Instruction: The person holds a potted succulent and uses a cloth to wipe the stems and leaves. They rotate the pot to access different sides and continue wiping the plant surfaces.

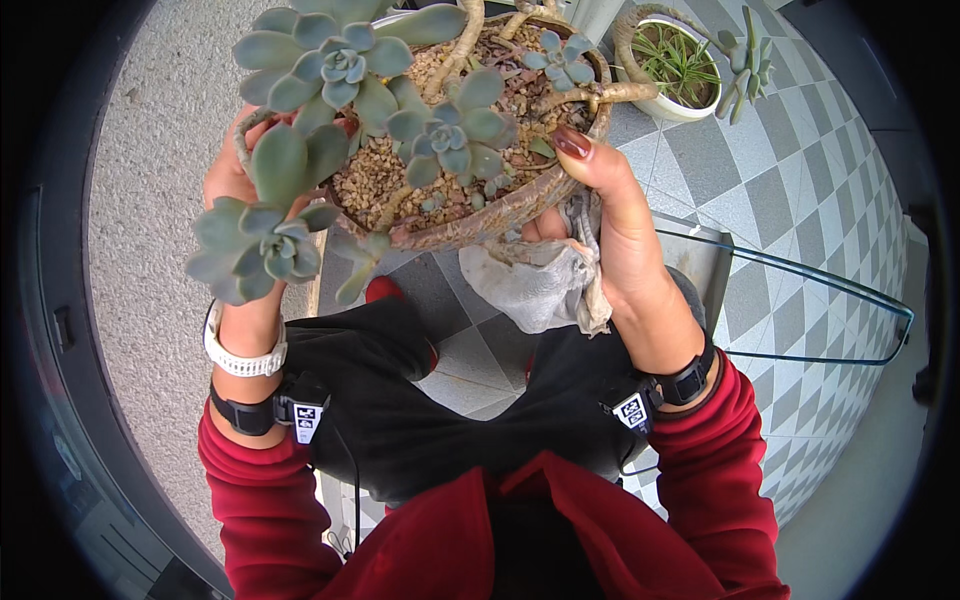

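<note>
A round brown plant pot (480,232) filled with gravelly soil is held up in front of me, tilted so its top faces me. Several grey-green succulent rosettes (343,67) on thick woody stems grow from it, and one hangs over the left rim. My left hand (229,169) grips the pot's left side, its fingers partly covered by leaves. On the right, my right hand (622,217) has its thumb on the rim and its fingers under the pot wall. A dirty grey-white cloth (532,281) is bunched in that hand, against the pot's underside.
At the upper right, a white pot (679,112) with a grassy plant and a drooping succulent stands on diamond-patterned tiles (757,165). A grey metal pan (709,266) with a long blue wire frame (817,277) lies right of my knee. A rough speckled surface (150,262) runs along the left.
</note>
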